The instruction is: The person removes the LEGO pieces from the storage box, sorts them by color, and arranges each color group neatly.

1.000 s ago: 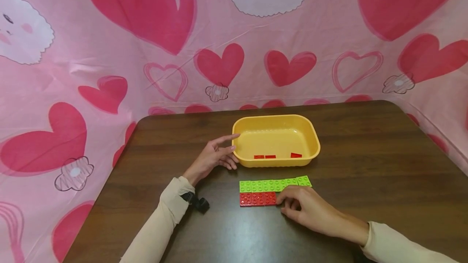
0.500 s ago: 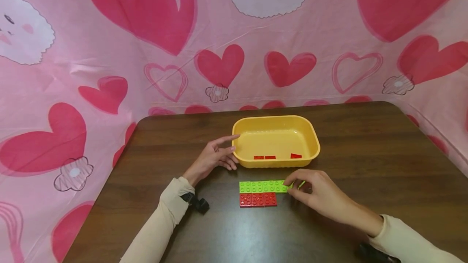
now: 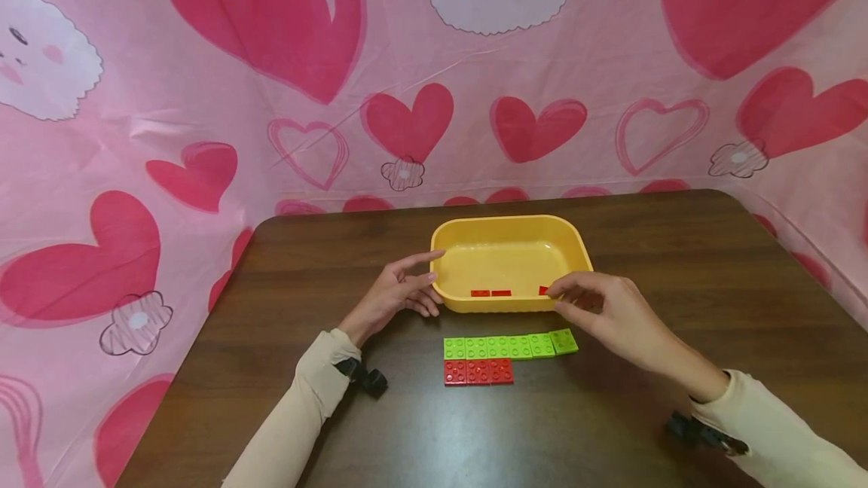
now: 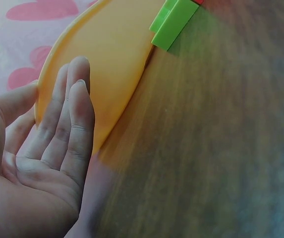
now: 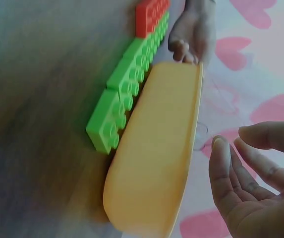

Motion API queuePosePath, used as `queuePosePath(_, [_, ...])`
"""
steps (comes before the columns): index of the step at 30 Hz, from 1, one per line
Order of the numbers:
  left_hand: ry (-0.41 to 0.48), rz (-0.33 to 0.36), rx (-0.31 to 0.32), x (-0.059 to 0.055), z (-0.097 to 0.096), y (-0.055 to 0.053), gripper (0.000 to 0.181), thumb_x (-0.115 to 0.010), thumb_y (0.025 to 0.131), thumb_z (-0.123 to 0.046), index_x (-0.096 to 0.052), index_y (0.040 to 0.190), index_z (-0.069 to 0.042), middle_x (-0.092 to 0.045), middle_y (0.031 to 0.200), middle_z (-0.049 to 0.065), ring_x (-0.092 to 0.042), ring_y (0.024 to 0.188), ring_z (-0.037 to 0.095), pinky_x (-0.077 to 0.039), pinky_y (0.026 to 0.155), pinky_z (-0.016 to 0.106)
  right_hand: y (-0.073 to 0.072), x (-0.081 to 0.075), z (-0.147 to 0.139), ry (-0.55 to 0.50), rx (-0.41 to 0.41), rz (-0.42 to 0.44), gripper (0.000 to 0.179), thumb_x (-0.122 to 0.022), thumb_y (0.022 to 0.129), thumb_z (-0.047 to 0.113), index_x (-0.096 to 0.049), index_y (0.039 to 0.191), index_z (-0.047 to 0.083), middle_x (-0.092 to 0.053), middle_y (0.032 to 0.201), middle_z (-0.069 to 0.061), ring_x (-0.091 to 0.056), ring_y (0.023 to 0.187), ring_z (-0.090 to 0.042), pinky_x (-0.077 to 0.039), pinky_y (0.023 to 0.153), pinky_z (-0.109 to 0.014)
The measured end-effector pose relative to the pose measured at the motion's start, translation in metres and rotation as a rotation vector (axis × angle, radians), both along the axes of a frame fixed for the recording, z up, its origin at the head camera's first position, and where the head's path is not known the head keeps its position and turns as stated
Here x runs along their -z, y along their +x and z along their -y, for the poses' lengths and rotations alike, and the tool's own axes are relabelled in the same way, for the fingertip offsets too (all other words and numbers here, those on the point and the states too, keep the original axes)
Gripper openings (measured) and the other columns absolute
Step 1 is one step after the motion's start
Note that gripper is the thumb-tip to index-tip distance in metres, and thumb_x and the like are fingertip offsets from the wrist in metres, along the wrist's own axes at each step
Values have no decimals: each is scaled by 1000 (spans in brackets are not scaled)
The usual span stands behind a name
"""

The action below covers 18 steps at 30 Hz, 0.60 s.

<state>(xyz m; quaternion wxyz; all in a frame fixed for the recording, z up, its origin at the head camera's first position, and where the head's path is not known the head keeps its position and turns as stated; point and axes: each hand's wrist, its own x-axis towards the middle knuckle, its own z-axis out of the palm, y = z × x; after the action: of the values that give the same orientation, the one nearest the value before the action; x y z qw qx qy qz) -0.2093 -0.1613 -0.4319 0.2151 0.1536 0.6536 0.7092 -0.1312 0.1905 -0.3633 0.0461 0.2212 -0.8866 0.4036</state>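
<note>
In the head view, my left hand [image 3: 400,288] is at the left end of a yellow tub [image 3: 444,303]. Its index finger reaches over the rim, and in the left wrist view straight fingers [image 4: 80,114] lie along the outer wall. My right hand [image 3: 613,315] is over the tub's near right rim, partly covering a red brick [image 3: 544,291] inside. Bent fingers and thumb stand apart with nothing between them in the right wrist view. Two more red pieces [image 3: 480,294] show inside the tub. A row of green bricks [image 3: 498,347] lies before it, with red bricks [image 3: 478,372] along its near side.
The dark wooden table [image 3: 325,254] runs back to a pink heart-print cloth [image 3: 468,66]. The rightmost green brick [image 3: 563,341] sits slightly skewed in its row. Black straps [image 3: 705,434] are around both sleeves.
My right hand has moved from the end of the red row, past the green row's right end, up to the tub's near right rim. The left hand has stayed put.
</note>
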Motion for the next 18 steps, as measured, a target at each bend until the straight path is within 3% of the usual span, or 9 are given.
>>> queuePosePath(5, [3,-3,-4,-1,0,1,51,-60,101,-15,-45,150,-11,-73,83,17,-72,67,27,-61,63,37,-14,-2,-5,26,39,12,18,-78,86,7,-74,102,13,-73,96,1,-66,85,-13,-58,73,-24])
queuePosePath(10, [4,1,-5,-1,0,1,51,-60,101,-15,-44,150,-11,-72,83,18,-72,67,28,-61,63,37,-32,-1,-8,38,28,21,18,-75,88,6,-73,106,8,-72,99,-5,-67,88,-18,-57,75,-22])
queuePosePath(18, [-1,3,-3,-2,0,1,51,-60,101,-16,-46,149,-13,-72,84,18,-72,67,28,-61,64,37,-59,2,-11,102,3,79,20,-74,89,7,-73,108,4,-72,97,-5,-65,89,-21,-59,78,-30])
